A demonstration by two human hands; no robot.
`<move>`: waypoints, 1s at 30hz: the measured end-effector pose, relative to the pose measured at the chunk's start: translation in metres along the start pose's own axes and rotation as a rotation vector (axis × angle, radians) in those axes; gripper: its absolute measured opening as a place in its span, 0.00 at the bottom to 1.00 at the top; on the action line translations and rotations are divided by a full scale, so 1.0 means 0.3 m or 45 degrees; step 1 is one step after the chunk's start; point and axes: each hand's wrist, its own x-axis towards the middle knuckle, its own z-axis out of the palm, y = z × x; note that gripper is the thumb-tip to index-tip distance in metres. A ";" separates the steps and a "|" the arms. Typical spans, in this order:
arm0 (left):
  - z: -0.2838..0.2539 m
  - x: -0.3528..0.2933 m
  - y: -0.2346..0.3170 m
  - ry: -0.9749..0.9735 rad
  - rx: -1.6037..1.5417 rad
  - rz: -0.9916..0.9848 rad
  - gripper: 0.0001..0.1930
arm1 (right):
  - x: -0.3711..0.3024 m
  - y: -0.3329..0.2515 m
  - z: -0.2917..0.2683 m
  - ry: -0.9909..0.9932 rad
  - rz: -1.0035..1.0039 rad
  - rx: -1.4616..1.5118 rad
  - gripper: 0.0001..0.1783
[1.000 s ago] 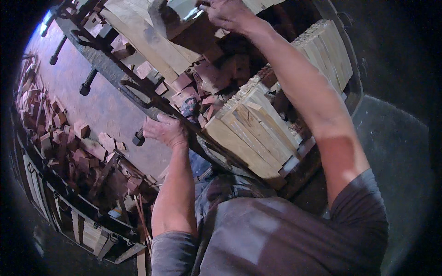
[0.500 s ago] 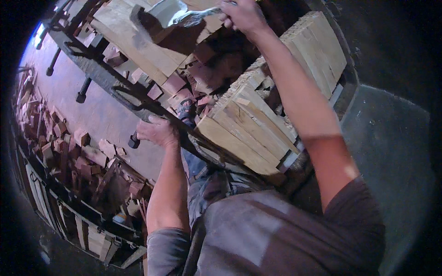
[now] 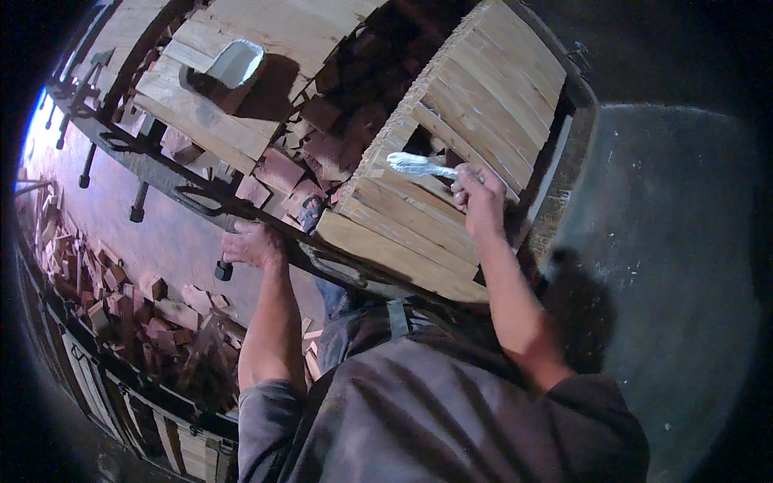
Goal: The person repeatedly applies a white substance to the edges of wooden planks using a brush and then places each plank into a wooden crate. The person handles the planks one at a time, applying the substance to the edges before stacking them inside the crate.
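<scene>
My right hand (image 3: 481, 196) is closed round the handle of a brush (image 3: 420, 167) whose bristles are thick with white paste. The brush is held over a row of pale wooden boards (image 3: 475, 105) set side by side, near a dark gap between them. Farther to the left, an open tub (image 3: 238, 64) with white paste inside sits on another set of boards (image 3: 278, 30). My left hand (image 3: 256, 244) has its fingers curled at the edge of a long dark metal bar (image 3: 173, 173), beside a hanging bolt (image 3: 223, 270).
Wood offcuts (image 3: 149, 310) lie heaped on the floor at the left, and more blocks (image 3: 282, 169) lie between the board stacks. Bolts (image 3: 138, 201) stick out from the metal bar. A rack with upright boards (image 3: 173, 443) stands at the lower left. Grey floor (image 3: 668, 282) lies to the right.
My right hand has come down and nearer, carrying the brush from beside the tub to over the right-hand boards. The view has shifted; my left hand stays at the metal bar.
</scene>
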 end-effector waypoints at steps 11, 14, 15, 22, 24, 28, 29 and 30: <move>0.011 -0.002 0.006 0.051 -0.080 -0.164 0.19 | -0.076 0.071 0.019 0.118 -0.393 -0.643 0.09; 0.038 0.003 -0.047 -0.015 0.286 0.223 0.20 | -0.069 0.126 -0.031 0.205 -0.424 -0.707 0.09; 0.056 0.008 -0.056 0.026 0.216 0.143 0.19 | -0.068 0.142 -0.047 0.237 -0.418 -0.733 0.08; 0.051 0.022 -0.041 -0.093 0.432 0.126 0.14 | -0.105 0.154 -0.186 0.319 -0.380 -0.710 0.08; 0.039 0.015 -0.024 -0.158 0.565 0.202 0.14 | -0.122 0.163 -0.230 0.378 -0.342 -0.773 0.09; 0.066 0.014 -0.051 -0.020 0.596 0.175 0.14 | -0.150 0.191 -0.320 0.426 -0.248 -0.753 0.08; 0.071 0.014 -0.046 -0.051 0.596 0.188 0.14 | -0.148 0.232 -0.364 0.448 -0.310 -0.810 0.08; 0.077 0.031 -0.039 -0.105 0.518 0.078 0.16 | -0.149 0.271 -0.408 0.469 -0.372 -0.869 0.08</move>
